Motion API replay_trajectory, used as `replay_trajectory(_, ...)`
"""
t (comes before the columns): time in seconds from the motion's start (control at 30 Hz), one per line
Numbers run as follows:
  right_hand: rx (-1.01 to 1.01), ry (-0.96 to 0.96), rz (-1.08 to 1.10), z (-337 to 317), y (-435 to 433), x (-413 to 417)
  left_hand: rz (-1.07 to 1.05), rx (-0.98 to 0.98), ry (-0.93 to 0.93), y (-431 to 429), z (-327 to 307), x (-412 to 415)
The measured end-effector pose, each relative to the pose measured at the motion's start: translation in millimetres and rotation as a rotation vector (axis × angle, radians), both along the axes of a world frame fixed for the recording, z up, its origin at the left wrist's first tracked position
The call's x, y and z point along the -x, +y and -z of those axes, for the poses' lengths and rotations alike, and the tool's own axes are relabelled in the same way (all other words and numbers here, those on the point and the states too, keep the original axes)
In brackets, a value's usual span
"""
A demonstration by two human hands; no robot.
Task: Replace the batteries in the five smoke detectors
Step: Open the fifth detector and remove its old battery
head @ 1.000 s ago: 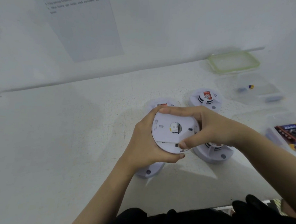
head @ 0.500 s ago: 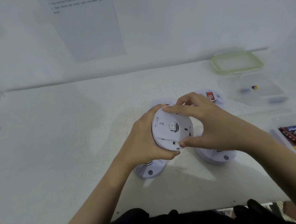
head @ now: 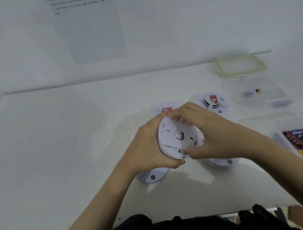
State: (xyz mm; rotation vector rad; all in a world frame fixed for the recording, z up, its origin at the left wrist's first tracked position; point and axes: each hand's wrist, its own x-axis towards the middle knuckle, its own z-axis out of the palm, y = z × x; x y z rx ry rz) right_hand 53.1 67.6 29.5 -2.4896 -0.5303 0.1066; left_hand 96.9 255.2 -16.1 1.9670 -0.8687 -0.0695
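Both hands hold one detector point(head: 175, 139) above the counter point(head: 77, 146), its flat back facing the camera. The left hand point(head: 146, 145) wraps the left rim, fingers curled underneath and thumb at the top. The right hand point(head: 215, 136) pinches the back, fingertips on the upper edge and thumb at the lower right edge.

Four others lie on the counter:
- a near detector point(head: 152, 176) below the left hand
- a right detector point(head: 219, 163) under the right hand
- a rear detector point(head: 166, 109) just behind the hands
- a far detector point(head: 211, 101) beyond them

Further right are a green-rimmed lid point(head: 240, 65), a clear tub point(head: 268, 98) with a battery point(head: 257, 91) inside, and a pack of batteries point(head: 297, 139) at the edge.
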Motion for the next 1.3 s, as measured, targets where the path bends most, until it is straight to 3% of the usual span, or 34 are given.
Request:
replay_trajectory(1.0,0.067,0.058,-0.094,-4.6,1.3,-7.3,-0.029,0.078,0.071,3.3,4.9,4.2)
replay_trajectory(1.3,-0.113,-0.048,0.004,1.2,12.7,-7.0,-0.041,0.076,0.096,6.3,0.0,2.0)
